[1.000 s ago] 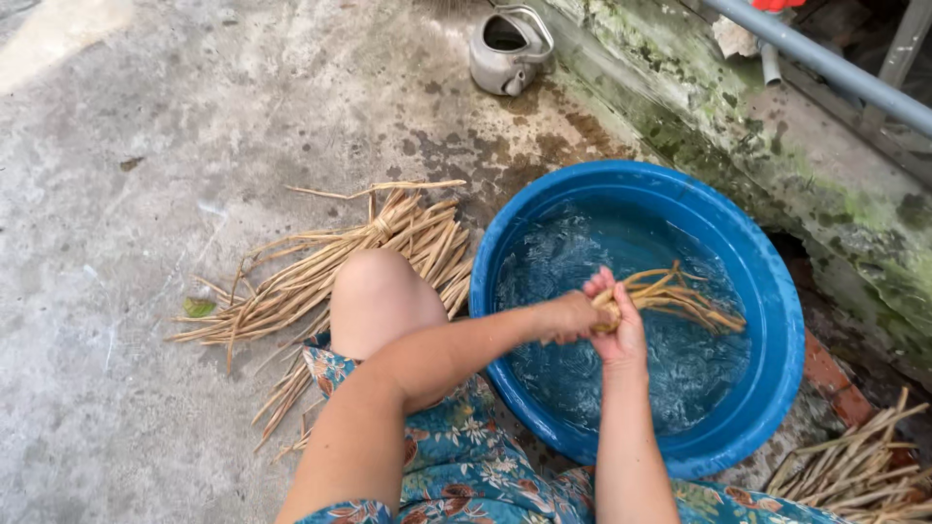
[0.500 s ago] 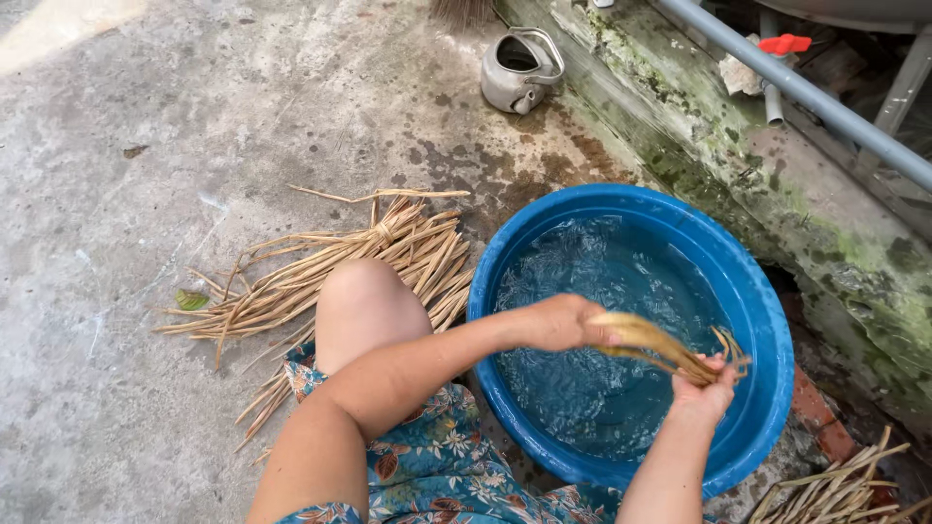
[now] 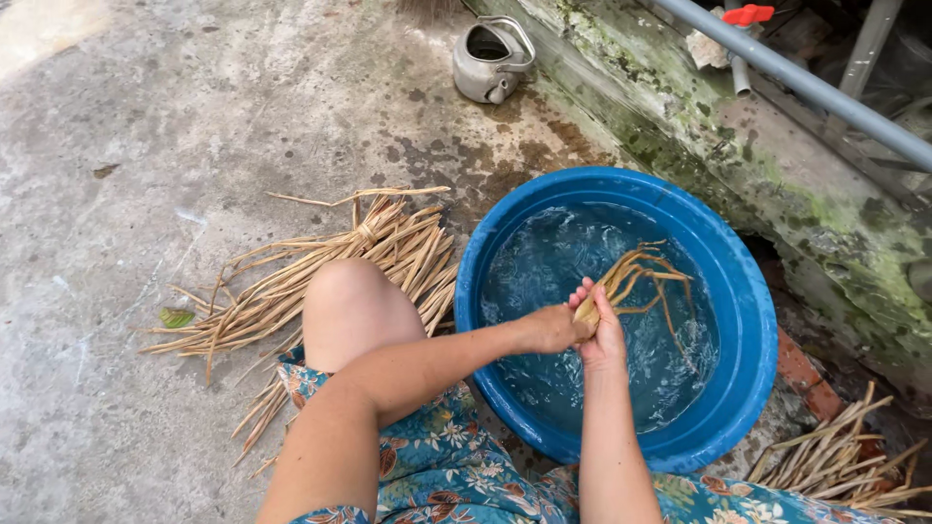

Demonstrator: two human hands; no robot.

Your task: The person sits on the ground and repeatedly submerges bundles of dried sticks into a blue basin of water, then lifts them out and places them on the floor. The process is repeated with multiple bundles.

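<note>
Both hands' fingers [image 3: 582,296] clenched on wet tan stalks [image 3: 641,277] | splayed ends | over blue basin [image 3: 748,301]

Left hand [image 3: 549,328], right hand [image 3: 604,330] clenched together, apparently touching.

Bunch of straw-coloured stalks [image 3: 636,281]: thin, dry-looking, tan to yellow, gathered tight at one end and fanning loose at the other. Gathered end sits clasped between left hand [image 3: 549,328] and right hand [image 3: 600,332]. Loose ends splay up and to the right, a few bent and trailing down toward the water. Bunch is held over a round blue basin [image 3: 748,320] part-filled with rippled water.
</note>
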